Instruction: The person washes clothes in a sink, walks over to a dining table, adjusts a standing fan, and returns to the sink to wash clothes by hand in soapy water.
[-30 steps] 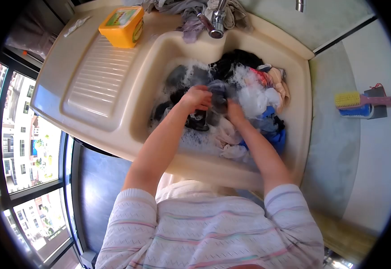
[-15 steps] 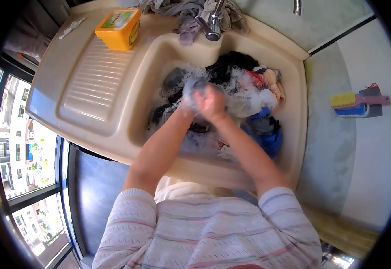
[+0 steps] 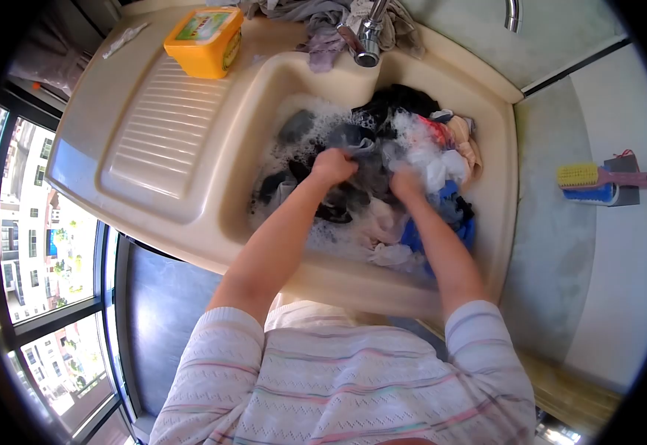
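We work with both bare hands over a deep cream basin (image 3: 232, 185), set in a smooth cream counter; our left hand (image 3: 334, 166) has its fingers curled together, clamped on a wet dark grey cloth (image 3: 372, 173); our right hand (image 3: 407, 183) is blurred at the cloth's other side, and we cannot tell whether its fingers are apart or together.

The dark grey cloth lies between our hands, in the middle of the basin, amid white suds; a soaked black cloth (image 3: 406, 99) lies toward the basin's far edge; a red cloth (image 3: 437, 133) and a peach cloth (image 3: 466, 144) lie by its right edge; a pale pink cloth (image 3: 383, 221) and a bright blue cloth (image 3: 412, 236) lie toward its near edge.

A yellow-orange plastic tub (image 3: 211, 55) stands near the counter's far edge, to the left of the basin; a shiny chrome tap (image 3: 369, 43) rises at the basin's far edge, with crumpled grey clothes (image 3: 326, 37) beside it.
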Action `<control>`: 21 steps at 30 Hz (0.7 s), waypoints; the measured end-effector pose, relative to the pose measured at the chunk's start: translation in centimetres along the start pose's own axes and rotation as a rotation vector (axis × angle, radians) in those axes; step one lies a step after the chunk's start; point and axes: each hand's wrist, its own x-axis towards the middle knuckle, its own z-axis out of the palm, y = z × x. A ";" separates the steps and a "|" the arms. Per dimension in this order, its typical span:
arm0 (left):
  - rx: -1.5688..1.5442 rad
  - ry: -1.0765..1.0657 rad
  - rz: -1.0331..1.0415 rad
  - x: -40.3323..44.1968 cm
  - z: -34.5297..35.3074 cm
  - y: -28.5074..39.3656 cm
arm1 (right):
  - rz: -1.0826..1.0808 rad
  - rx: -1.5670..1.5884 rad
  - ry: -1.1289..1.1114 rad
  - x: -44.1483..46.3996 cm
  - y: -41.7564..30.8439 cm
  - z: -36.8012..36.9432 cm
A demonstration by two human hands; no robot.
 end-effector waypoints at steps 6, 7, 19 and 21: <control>-1.292 -0.252 -0.064 -0.4 -2.0 0.6 | -0.158 0.827 0.101 -1.2 -14.0 -10.7; -1.363 -0.221 0.146 -0.5 -2.0 -1.3 | -0.245 0.947 0.142 -1.9 -16.2 -11.0; -0.122 0.496 0.026 -1.4 -2.0 1.9 | 0.198 0.143 0.117 1.1 -2.3 -3.6; 0.361 0.386 0.167 -1.4 0.5 0.7 | 0.137 0.072 0.088 -0.8 -1.9 -2.9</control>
